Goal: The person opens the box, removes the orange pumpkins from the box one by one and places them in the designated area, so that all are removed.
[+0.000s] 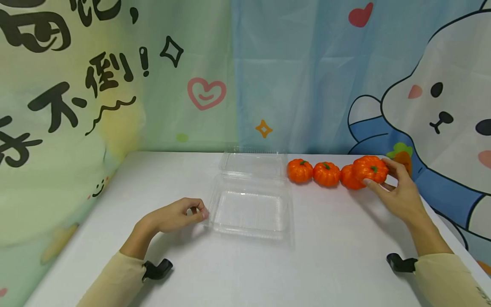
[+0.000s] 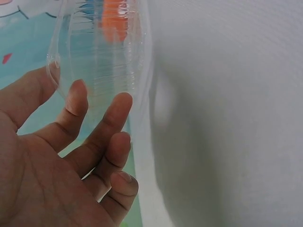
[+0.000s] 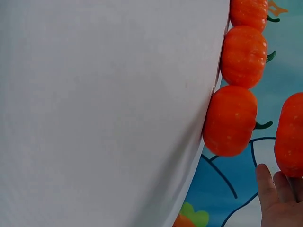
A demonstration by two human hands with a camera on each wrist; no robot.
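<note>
A clear plastic clamshell box (image 1: 249,232) lies unfolded on the white table, its lid (image 1: 253,164) at the far side. At the box's left edge, my left hand (image 1: 178,215) pinches the rim between thumb and fingers; the left wrist view shows the box wall (image 2: 102,71) above the fingertips. My right hand (image 1: 400,192) holds an orange toy pumpkin (image 1: 370,169) with a green stem, raised above the table at the right. Three more pumpkins stand in a row beside the lid: a left one (image 1: 300,171), a middle one (image 1: 326,174), and a right one (image 1: 350,177), partly hidden by the held one.
The white table (image 1: 245,273) reaches back to a printed curtain (image 1: 299,85) with a cartoon bear and lettering. Black wrist mounts (image 1: 157,269) sit at both sleeve cuffs. The pumpkin row stands close to the table's far edge.
</note>
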